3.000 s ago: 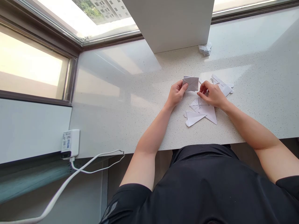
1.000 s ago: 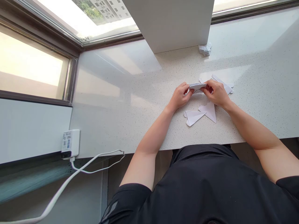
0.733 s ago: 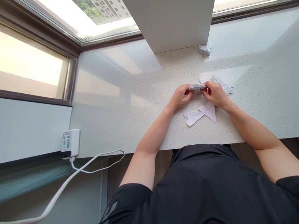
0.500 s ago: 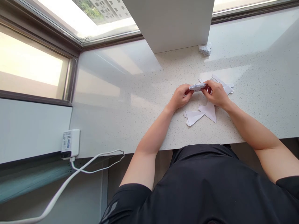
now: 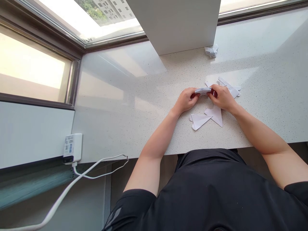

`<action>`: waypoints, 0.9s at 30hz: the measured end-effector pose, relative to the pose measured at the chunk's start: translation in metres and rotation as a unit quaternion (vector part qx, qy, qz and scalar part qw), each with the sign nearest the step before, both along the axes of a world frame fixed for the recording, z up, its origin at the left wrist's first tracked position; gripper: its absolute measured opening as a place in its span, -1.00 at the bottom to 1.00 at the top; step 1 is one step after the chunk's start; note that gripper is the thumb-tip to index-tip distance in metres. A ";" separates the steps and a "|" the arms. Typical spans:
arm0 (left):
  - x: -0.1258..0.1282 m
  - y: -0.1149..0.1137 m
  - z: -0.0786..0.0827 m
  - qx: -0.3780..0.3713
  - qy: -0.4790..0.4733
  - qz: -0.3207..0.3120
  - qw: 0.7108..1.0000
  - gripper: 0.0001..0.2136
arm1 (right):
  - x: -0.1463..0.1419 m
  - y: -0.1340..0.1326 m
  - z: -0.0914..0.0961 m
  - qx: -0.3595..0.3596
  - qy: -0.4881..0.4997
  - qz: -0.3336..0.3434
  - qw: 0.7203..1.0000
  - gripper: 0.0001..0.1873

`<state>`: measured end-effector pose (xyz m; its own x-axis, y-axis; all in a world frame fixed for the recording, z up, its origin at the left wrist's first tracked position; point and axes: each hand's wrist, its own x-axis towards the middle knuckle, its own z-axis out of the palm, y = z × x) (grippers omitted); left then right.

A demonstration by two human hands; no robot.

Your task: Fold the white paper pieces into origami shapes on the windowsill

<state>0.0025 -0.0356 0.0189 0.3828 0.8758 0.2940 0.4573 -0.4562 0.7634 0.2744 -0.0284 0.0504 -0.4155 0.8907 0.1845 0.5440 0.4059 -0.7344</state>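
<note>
Both my hands pinch one folded white paper piece [image 5: 203, 90], held edge-on just above the speckled white counter [image 5: 134, 106]. My left hand [image 5: 185, 100] grips its left end with closed fingers. My right hand [image 5: 221, 97] grips its right end, fingers curled. Two folded paper triangles lie on the counter below the hands: one [image 5: 199, 121] pointing right, another [image 5: 216, 115] partly under my right wrist. More folded paper pieces [image 5: 230, 87] lie just behind my right hand.
A white block or pillar [image 5: 178, 25] stands at the back of the counter, with a crumpled paper lump [image 5: 211, 50] at its right foot. Windows run along the back and left. A white charger [image 5: 72, 148] with cable [image 5: 96, 166] hangs at the counter's left front edge.
Three seconds ago my left hand alone held the piece flat-on while my right hand touched papers on the counter. Both hands now hold the piece, turned edge-on; almost no movement in the last second.
</note>
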 end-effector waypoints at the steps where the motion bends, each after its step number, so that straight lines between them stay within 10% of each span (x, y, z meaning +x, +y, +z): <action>1: 0.000 0.000 0.000 0.001 -0.001 -0.002 1.000 -0.81 | 0.000 0.000 0.000 -0.002 0.000 0.000 1.000 -0.70; 17: 0.000 -0.002 0.005 -0.022 -0.025 0.004 0.999 -0.85 | 0.001 0.001 0.005 -0.021 0.006 0.000 1.000 -0.69; 27: -0.004 -0.004 0.000 -0.048 -0.121 0.034 0.991 -0.57 | 0.027 0.034 0.022 -0.049 0.116 -0.072 0.989 -0.25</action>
<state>-0.0017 -0.0394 0.0187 0.2504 0.9258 0.2831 0.2837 -0.3497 0.8929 0.3011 0.0061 0.0726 -0.2387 0.9563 0.1691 0.4034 0.2560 -0.8785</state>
